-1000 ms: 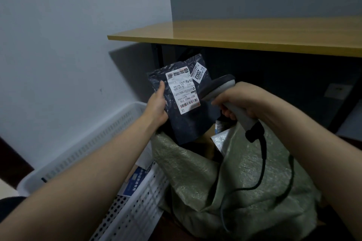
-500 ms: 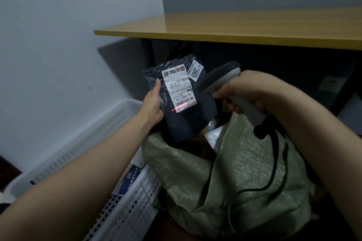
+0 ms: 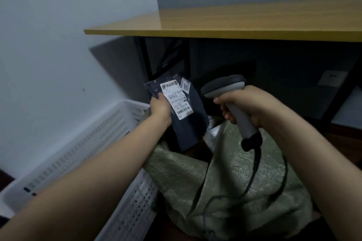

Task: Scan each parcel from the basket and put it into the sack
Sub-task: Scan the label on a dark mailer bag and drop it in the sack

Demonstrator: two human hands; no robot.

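At frame centre, the left hand [image 3: 159, 108] grips a dark parcel [image 3: 188, 123] over the green sack's [image 3: 225, 182] mouth. The right hand [image 3: 248, 105] holds a grey scanner [image 3: 233, 100]. A white basket [image 3: 94, 143] fills lower left.

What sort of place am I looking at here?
Likely a small parcel-sorting corner in a back room or depot: the right hand grips a corded barcode scanner, the left hand holds a dark labelled parcel at the mouth of a green woven sack, and a white basket stands beside it.
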